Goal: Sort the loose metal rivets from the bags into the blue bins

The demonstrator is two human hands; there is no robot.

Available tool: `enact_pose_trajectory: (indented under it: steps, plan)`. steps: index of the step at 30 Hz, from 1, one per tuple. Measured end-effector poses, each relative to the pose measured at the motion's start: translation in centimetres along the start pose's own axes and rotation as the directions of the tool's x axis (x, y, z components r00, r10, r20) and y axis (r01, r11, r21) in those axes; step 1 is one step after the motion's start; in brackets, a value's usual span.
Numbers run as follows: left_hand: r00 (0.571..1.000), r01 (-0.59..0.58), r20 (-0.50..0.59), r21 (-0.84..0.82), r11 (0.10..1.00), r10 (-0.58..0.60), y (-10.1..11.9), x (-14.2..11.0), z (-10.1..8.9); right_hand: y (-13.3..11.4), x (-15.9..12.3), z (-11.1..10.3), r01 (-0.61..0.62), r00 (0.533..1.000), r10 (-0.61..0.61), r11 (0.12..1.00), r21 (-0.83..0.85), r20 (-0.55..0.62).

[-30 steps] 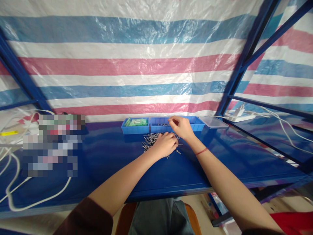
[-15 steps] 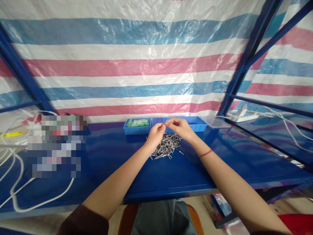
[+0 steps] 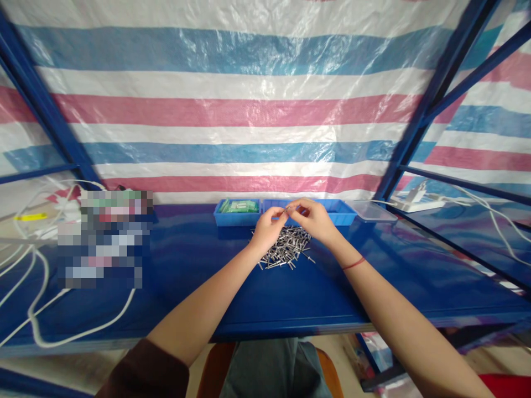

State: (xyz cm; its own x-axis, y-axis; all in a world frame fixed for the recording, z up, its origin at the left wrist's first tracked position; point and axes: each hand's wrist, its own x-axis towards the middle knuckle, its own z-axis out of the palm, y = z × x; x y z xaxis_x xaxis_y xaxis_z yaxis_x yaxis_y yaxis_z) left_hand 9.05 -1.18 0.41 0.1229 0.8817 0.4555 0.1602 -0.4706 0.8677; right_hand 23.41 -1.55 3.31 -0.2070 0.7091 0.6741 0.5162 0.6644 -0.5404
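Observation:
My left hand point(image 3: 267, 228) and my right hand point(image 3: 314, 219) are raised together just above a heap of small metal pins point(image 3: 287, 251) on the blue table point(image 3: 199, 276). Both hands pinch a thin metal pin point(image 3: 286, 210) between their fingertips, one at each end. A red string circles my right wrist. Behind the hands stand two blue trays: the left blue tray point(image 3: 237, 213) holds green packets, the right blue tray point(image 3: 338, 211) is partly hidden by my fingers.
A clear plastic lid point(image 3: 370, 211) lies right of the trays. White cables point(image 3: 37, 309) loop over the left of the table, beside a blurred-out patch. Blue frame posts point(image 3: 418, 105) and a striped tarp point(image 3: 232, 99) close off the back. A power strip point(image 3: 417, 203) sits far right.
My left hand rose from the pin heap, where it lay a second ago, and met my right hand, which came back from the right tray; both now pinch one pin.

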Motion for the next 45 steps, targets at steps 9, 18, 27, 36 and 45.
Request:
enact_pose_trajectory:
  steps: [9,18,27,36,45]
  plan:
    - [0.941,-0.278,-0.054,0.439,0.854,0.334,-0.2,0.2,-1.1,0.9,0.3,-0.4,0.116,0.991,-0.100,0.972,-0.204,0.088]
    - [0.871,-0.478,0.394,0.541,0.692,0.294,1.2,-0.8,-0.9,3.9,1.3,0.5,-0.068,0.998,0.046,0.840,-0.538,-0.053]
    - [0.797,-0.561,0.594,0.665,0.493,0.107,1.9,-2.8,1.8,3.4,0.8,-0.7,-0.126,0.989,0.082,0.900,-0.418,-0.122]
    - [0.866,-0.467,0.489,0.716,0.518,0.106,1.9,-3.1,2.1,2.4,0.6,-0.5,-0.121,0.992,0.098,0.933,-0.338,-0.084]
    - [0.999,-0.031,-0.019,0.238,0.971,0.036,-0.2,0.5,-0.5,1.3,0.5,0.2,-0.279,0.959,0.258,0.925,0.256,0.116]
